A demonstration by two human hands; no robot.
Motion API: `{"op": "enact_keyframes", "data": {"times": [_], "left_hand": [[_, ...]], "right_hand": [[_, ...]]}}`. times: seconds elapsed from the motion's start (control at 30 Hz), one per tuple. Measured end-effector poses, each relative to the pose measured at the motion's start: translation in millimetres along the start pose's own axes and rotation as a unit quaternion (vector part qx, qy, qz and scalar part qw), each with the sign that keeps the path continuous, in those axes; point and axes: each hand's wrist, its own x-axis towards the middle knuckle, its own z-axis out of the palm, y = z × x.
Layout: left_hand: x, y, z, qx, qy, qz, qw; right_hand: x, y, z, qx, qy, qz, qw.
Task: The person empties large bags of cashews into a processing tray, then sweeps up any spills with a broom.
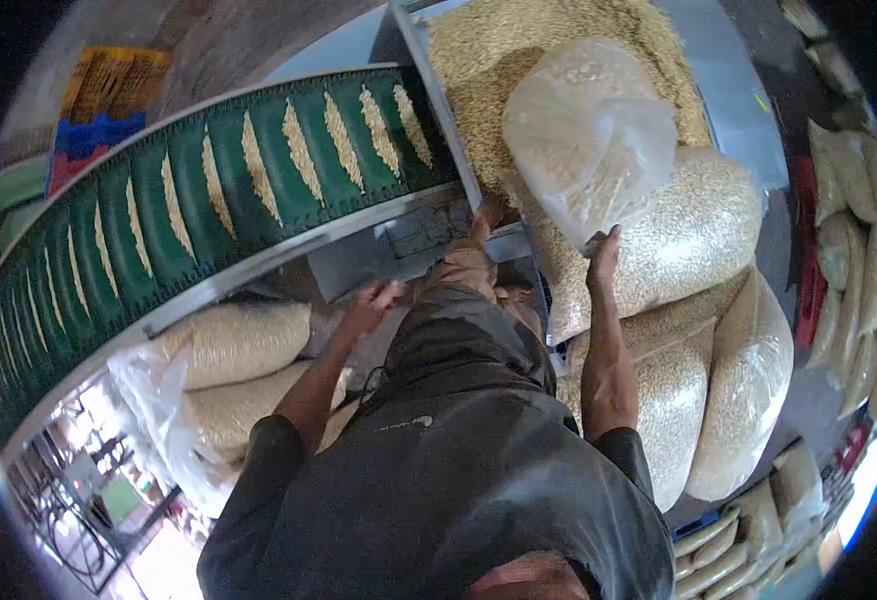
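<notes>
Right hand [604, 255] closed tight, its fingers gripping the gathered near end of a clear plastic bag [593, 130]. Bag lies far side, right of centre, over a heap of pale kernels [468, 40], just beside a bulging full sack [693, 230]. Left hand [373, 305] left of the legs, fingers loosely parted, nothing seen in its grasp. Green conveyor belt [228, 160] runs along the left, kernels in rows; stacked sacks [243, 345] on its near side.
</notes>
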Motion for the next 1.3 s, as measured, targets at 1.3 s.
{"op": "enact_keyframes", "data": {"times": [1.3], "left_hand": [[288.8,302.0,8.0,0.252,-0.226,0.276,0.900]], "right_hand": [[37.5,-53.5,76.7,-0.127,0.128,0.066,0.981]]}}
